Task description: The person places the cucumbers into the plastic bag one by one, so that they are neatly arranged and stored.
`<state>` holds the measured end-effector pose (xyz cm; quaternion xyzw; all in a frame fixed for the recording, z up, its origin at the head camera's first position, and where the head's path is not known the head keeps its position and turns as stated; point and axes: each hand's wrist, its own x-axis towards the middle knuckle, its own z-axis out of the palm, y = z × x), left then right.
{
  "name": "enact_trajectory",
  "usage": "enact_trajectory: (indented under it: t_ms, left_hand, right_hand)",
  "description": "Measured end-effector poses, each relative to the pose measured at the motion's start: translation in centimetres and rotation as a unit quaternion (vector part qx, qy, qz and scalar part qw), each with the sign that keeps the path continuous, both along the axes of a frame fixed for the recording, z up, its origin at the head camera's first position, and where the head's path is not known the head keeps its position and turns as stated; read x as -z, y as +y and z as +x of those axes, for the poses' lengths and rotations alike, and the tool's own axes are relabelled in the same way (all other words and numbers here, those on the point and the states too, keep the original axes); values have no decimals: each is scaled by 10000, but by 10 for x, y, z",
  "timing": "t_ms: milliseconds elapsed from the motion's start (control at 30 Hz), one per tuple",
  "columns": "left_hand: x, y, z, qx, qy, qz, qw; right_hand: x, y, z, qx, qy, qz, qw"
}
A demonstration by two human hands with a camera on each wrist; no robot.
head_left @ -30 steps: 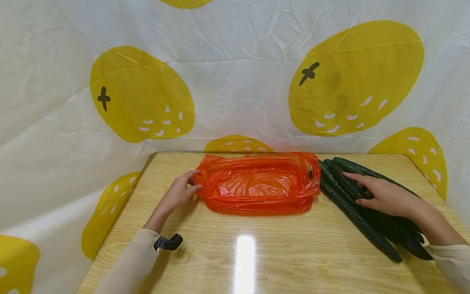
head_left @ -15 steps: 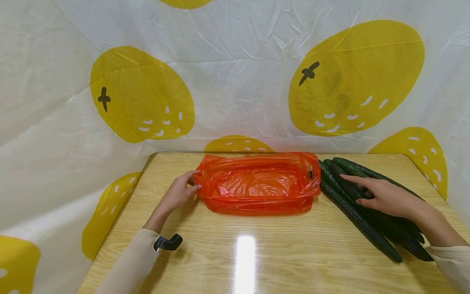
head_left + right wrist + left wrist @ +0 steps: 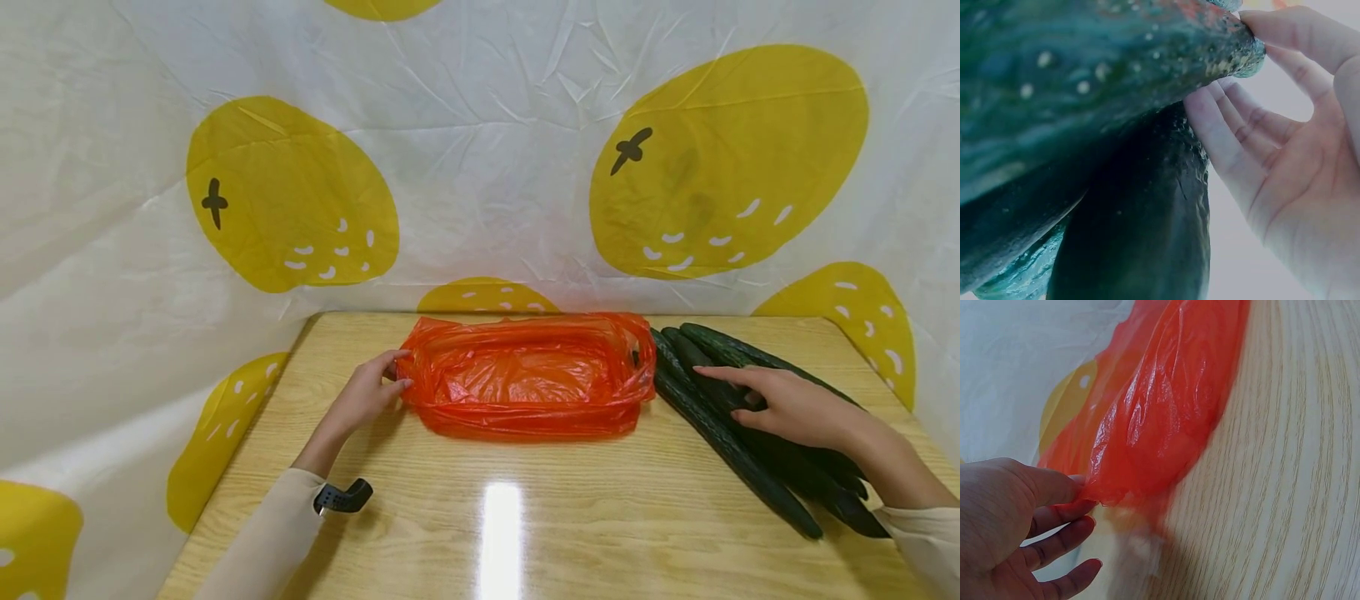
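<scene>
Left hand (image 3: pixel 367 392) pinches a red plastic bag (image 3: pixel 525 421), right hand (image 3: pixel 802 408) on the cucumbers (image 3: pixel 735 450)

Nearest, in front of the bag, a bright strip of light (image 3: pixel 500 542) shines on the wooden worktop (image 3: pixel 420 533). Cream sleeves (image 3: pixel 262 533) reach in on both sides of the bag, and a black strap (image 3: pixel 345 497) sits at the cuff nearer its left end.

The hands are well apart. The left grips the bag's left end between thumb and forefinger, its other fingers spread just beside. The right, beyond the bag's right end, touches the cucumbers with thumb and fingers spaced apart and fairly straight; whether it grips one, I cannot tell.

The cucumbers lie heaped on the worktop to the right of the bag, long axes slanting: far tips point toward the bag's right end, near tips away from it, toward the person's right. The bag lies with its long axis left to right, mouth facing up, a loop handle toward the cucumbers.

Behind the bag hangs a white sheet (image 3: pixel 487 192) printed with big yellow fruit shapes (image 3: pixel 300 192).
</scene>
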<state>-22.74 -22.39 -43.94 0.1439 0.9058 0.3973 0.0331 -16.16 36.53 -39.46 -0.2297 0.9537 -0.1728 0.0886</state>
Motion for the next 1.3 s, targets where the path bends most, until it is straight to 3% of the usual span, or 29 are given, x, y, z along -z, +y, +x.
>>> enact_trajectory:
  t_ms: [133, 533, 900, 1133, 1300]
  left_hand:
    - [-1, 0, 0, -22, 66, -112, 9999]
    - [-2, 0, 0, 1, 30, -60, 10000]
    - [-1, -1, 0, -16, 51, -148, 9999]
    - [0, -2, -2, -35, 117, -221, 9997]
    - [0, -2, -3, -32, 110, -230, 9997]
  right_hand:
    - [-1, -2, 0, -63, 266, 212, 9994]
    - [0, -6, 1, -154, 417, 334, 9985]
    - [0, -8, 9, -91, 318, 299, 9990]
    - [-2, -7, 11, 161, 236, 462, 9985]
    - [0, -2, 9, 244, 104, 72, 9996]
